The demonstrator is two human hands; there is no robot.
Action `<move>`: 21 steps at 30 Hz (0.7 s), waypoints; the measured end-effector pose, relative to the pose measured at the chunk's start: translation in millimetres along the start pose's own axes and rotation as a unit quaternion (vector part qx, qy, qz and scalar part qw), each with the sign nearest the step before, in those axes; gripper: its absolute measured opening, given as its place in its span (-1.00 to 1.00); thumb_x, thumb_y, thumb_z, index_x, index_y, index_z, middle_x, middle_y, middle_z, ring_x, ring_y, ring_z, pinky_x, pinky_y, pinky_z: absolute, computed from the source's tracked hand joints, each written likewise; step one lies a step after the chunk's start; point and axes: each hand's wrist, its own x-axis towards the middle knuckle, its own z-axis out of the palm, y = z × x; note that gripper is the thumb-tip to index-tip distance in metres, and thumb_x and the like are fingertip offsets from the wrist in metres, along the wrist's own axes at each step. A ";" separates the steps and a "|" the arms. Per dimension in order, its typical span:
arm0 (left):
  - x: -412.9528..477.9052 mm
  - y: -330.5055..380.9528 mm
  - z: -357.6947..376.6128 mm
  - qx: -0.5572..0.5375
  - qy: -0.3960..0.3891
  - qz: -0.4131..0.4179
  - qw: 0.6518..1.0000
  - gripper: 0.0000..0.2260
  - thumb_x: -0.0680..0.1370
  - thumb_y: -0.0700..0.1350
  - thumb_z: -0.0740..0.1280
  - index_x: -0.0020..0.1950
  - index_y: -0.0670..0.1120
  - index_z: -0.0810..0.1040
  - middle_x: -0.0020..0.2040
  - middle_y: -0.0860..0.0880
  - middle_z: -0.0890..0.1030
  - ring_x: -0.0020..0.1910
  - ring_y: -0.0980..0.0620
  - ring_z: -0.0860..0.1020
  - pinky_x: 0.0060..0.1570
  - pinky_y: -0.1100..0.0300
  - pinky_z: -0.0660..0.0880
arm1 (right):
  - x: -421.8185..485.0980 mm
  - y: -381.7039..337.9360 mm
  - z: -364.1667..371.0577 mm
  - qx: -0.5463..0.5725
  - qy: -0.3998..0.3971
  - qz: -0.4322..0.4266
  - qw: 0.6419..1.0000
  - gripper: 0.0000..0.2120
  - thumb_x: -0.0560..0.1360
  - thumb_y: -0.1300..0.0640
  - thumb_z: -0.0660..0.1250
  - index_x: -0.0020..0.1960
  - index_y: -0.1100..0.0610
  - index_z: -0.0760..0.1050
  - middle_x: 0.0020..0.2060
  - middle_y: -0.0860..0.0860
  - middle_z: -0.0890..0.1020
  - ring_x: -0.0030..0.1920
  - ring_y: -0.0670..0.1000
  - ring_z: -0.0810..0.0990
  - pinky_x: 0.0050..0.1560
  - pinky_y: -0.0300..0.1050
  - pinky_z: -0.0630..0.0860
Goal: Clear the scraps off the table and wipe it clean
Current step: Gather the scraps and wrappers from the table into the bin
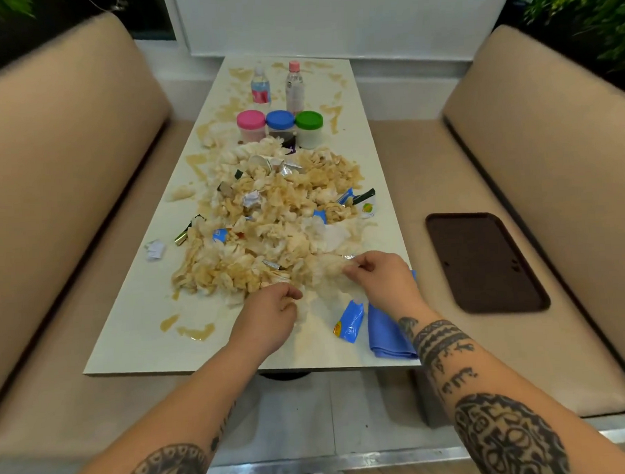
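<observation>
Head: both hands' grip on scraps.

Single head-worn wide-angle view, looking forward and down along the counter from its near end, close above both forearms.

Scrap heap mid-table; bare strips along both edges.

Glossy table, crumpled paper scraps
</observation>
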 end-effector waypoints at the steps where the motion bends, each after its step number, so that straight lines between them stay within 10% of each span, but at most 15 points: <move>1: 0.0 2.0 3.0 0.035 -0.006 0.014 0.999 -0.77 0.60 -0.16 0.28 0.17 0.10 0.62 0.11 0.08 0.64 -0.12 0.06 0.60 -0.11 0.16 0.55 | -1.1 -2.9 -4.2 0.027 0.008 0.001 1.000 -0.93 0.54 0.03 0.44 -0.06 0.02 0.62 -0.20 -0.12 0.66 -0.16 -0.16 0.62 -0.28 -0.41 0.41; 10: 11.4 33.7 28.2 -0.086 0.050 0.040 0.994 -0.63 0.55 -0.20 0.32 0.33 0.05 0.52 0.30 0.13 0.57 -0.13 0.08 0.59 -0.07 0.21 0.47 | -4.0 -3.0 -24.3 0.142 0.021 0.022 0.989 -0.86 0.59 0.01 0.37 -0.08 0.05 0.61 -0.18 -0.07 0.65 -0.34 -0.19 0.50 -0.31 -0.29 0.41; 15: 30.2 36.7 39.2 0.117 0.007 0.075 0.990 -0.55 0.57 -0.22 0.27 0.46 0.04 0.42 0.46 0.04 0.40 0.26 -0.02 0.54 0.06 0.13 0.50 | -3.5 -6.8 -31.0 0.360 -0.006 0.128 0.924 -0.81 0.67 0.05 0.21 0.14 0.13 0.52 -0.03 0.11 0.72 -0.04 0.14 0.72 0.01 0.09 0.61; 21: 44.7 27.3 45.9 0.323 -0.037 0.110 0.939 -0.46 0.54 -0.29 0.29 0.48 0.06 0.34 0.27 -0.03 0.45 0.15 -0.10 0.56 -0.15 0.06 0.52 | -10.3 -13.5 -39.7 0.467 0.026 0.202 0.861 -0.83 0.68 0.04 0.22 0.19 0.04 0.52 0.01 0.08 0.61 -0.42 -0.06 0.52 -0.36 -0.15 0.52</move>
